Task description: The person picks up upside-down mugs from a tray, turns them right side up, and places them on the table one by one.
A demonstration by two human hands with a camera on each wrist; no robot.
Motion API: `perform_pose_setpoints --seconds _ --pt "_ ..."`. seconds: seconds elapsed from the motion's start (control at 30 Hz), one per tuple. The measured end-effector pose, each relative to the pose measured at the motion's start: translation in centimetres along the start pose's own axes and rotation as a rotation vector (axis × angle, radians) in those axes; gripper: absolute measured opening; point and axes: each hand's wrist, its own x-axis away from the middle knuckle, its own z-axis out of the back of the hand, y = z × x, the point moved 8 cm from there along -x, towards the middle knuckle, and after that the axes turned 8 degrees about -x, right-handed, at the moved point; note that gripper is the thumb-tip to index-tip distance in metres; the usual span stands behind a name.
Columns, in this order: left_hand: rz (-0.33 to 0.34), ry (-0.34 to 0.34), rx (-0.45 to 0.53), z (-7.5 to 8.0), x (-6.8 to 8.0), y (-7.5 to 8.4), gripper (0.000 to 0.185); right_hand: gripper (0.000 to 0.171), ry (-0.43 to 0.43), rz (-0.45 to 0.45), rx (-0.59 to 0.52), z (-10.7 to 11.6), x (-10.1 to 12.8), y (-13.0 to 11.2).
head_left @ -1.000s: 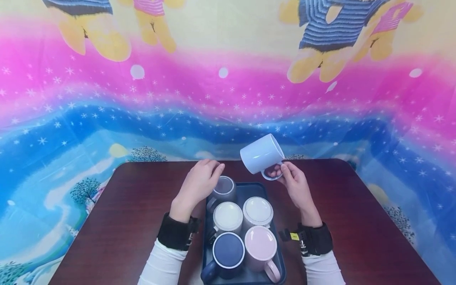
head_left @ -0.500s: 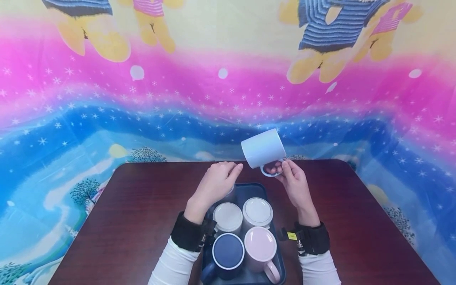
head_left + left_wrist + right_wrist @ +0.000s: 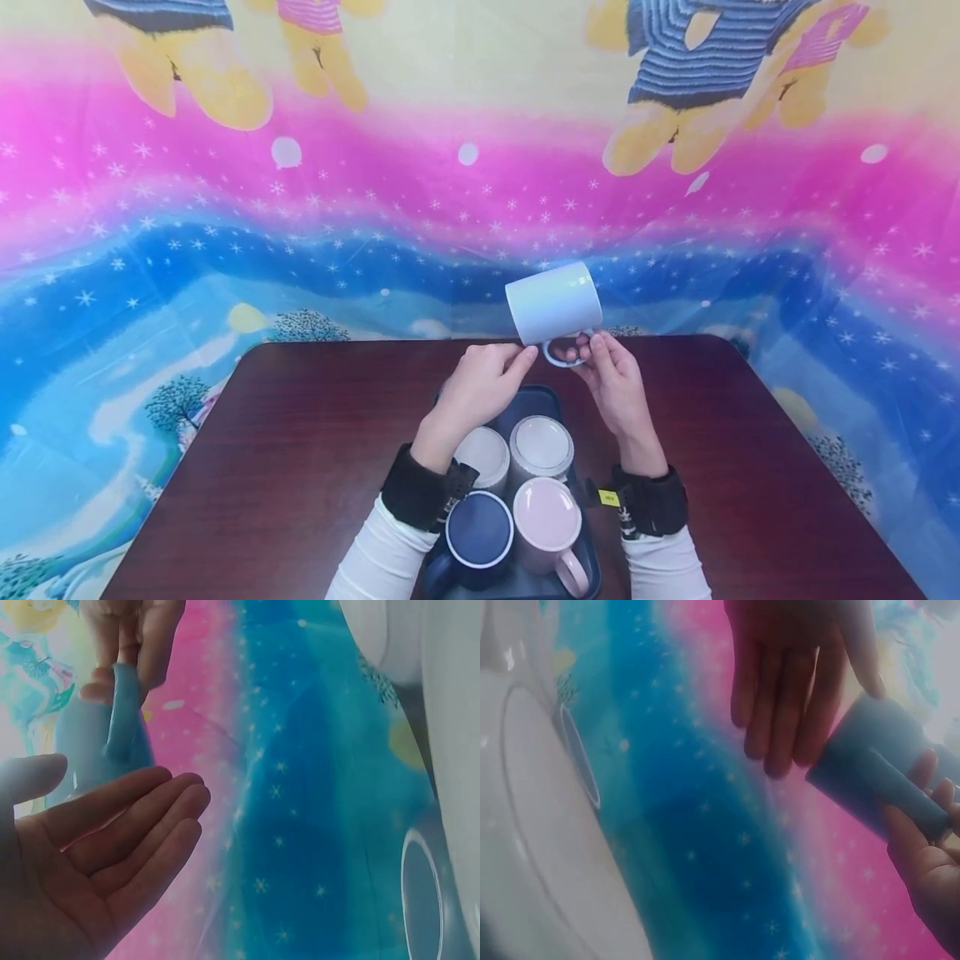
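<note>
Light blue mug (image 3: 553, 302): held in the air above the far end of the tray, tipped on its side, handle down toward the person.
Right hand (image 3: 611, 385): handle of the light blue mug is pinched between thumb and fingers; grip is confirmed in the right wrist view (image 3: 922, 847).
Left hand (image 3: 480, 388): fingers are held straight and relaxed, nothing is gripped; fingertips are raised to just below the mug's lower edge. Contact cannot be told from the head view. In the left wrist view the palm (image 3: 90, 855) is seen open, with the mug (image 3: 101, 750) just beyond the fingers.
Tray (image 3: 592, 558): dark blue, set on the table near the person, between the two forearms.
Mugs on tray: four are seen, packed close together. White mug (image 3: 486, 455) is partly covered by the left wrist; second white mug (image 3: 541, 445) is set beside it; navy mug (image 3: 478, 531) and pink mug (image 3: 547, 518) are placed in the near row, handles toward the person.
Table (image 3: 285, 450): dark reddish-brown wood.
Wrist bands (image 3: 648, 508): black, worn on both wrists over white sleeves.
Backdrop (image 3: 225, 217): pink and blue starry cloth is hung behind the table.
</note>
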Motion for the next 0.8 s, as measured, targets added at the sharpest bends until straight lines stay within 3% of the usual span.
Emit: perform_pose_setpoints --seconds 0.37,0.53,0.8 --pt "0.109 -0.014 0.139 -0.6 -0.2 0.1 0.041 0.023 -0.032 0.003 -0.116 -1.4 0.0 -0.6" --pt "0.171 0.006 0.298 -0.7 -0.4 -0.3 0.037 0.022 -0.045 -0.01 -0.211 -1.9 0.0 -0.6" --pt "0.291 0.059 0.603 -1.1 -0.4 -1.5 0.031 0.023 -0.076 -0.037 -0.232 -2.8 0.2 0.3"
